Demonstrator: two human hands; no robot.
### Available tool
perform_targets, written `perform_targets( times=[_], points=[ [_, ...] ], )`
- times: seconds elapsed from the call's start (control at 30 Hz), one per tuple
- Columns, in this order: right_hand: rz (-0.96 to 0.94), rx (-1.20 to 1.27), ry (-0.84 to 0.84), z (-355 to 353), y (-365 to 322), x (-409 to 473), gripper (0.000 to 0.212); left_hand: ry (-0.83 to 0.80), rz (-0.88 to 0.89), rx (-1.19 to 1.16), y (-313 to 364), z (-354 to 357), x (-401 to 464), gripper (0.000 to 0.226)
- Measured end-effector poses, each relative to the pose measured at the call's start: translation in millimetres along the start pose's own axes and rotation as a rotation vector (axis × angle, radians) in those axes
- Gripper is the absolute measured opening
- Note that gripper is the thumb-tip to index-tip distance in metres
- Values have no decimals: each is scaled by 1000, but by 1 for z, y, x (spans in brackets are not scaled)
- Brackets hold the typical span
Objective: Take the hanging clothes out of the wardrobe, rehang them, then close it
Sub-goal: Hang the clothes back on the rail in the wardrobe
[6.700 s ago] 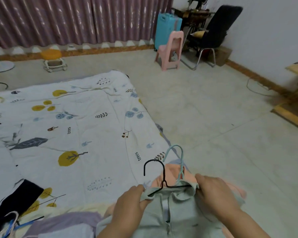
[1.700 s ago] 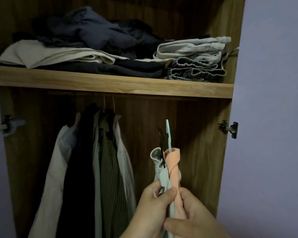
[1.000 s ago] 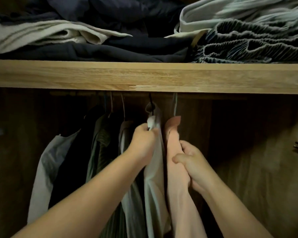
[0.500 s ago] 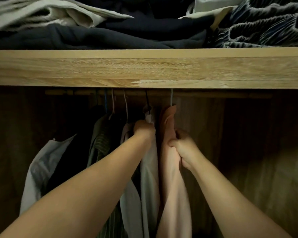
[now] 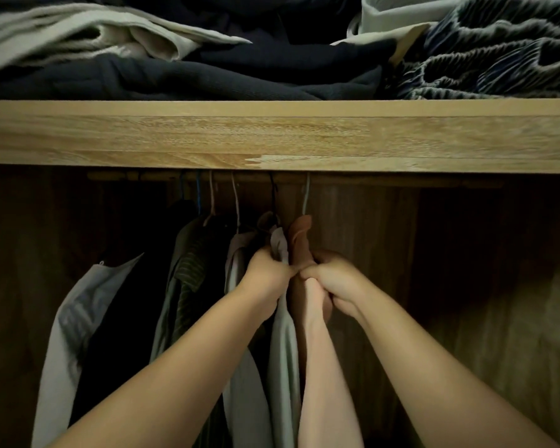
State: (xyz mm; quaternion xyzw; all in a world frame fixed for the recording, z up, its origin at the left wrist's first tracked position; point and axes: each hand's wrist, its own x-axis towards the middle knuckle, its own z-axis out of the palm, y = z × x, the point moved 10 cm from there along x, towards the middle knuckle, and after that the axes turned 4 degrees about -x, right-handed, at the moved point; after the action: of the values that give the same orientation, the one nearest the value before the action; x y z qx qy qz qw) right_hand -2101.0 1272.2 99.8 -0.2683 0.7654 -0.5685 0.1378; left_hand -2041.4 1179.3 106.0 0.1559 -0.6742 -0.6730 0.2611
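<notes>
Hands on two hung garments

Hands reach side by side into the wardrobe, under the wooden shelf. The left hand curls its fingers round the pale grey garment just below its collar. The right hand grips the peach garment near its top, with the cloth bunched in the fist. The two hands touch at the thumbs.

The grey garment hangs from a black hanger, the peach one from a pale blue hanger. Both hooks run up behind the shelf edge, where the rail shows as a thin strip; whether the hooks sit fully on it cannot be told. These two garments hang touching each other, at the right end of the row.

To their left hang a whitish shirt, a green striped shirt, a dark garment and a light grey one at the far left. On the shelf lie folded clothes: cream cloth at left, dark navy cloth in the middle, patterned pleated fabric at right.
</notes>
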Motion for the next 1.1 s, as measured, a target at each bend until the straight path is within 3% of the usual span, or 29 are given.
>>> perform_targets(
  times=[0.1, 0.27, 0.43, 0.6, 0.77, 0.9, 1.1],
  points=[
    [-1, -18, -4, 5, -4, -3, 12, 4, 23, 70, 0, -8, -16, 53],
    [-49, -57, 18, 8, -2, -24, 41, -22, 154, 180, 2, -16, -56, 64],
    [-77, -254, 87, -1, 15, -75, 49, -64, 203, 325, -13, -20, -107, 48],
    [-6, -577, 0, 7, 58, -129, 37, -98, 126, 391, -55, -23, -149, 28],
    [49, -803, -73, 22, 91, -183, 40, -143, 157, 636, -90, -22, -186, 21],
    [100, -1025, -120, 23, 111, -210, 36, -259, 188, 885, -111, -15, -207, 34],
    [154, -1111, -115, 23, 132, -251, 34, -481, 128, 941, -138, -2, -221, 35]
  ],
)
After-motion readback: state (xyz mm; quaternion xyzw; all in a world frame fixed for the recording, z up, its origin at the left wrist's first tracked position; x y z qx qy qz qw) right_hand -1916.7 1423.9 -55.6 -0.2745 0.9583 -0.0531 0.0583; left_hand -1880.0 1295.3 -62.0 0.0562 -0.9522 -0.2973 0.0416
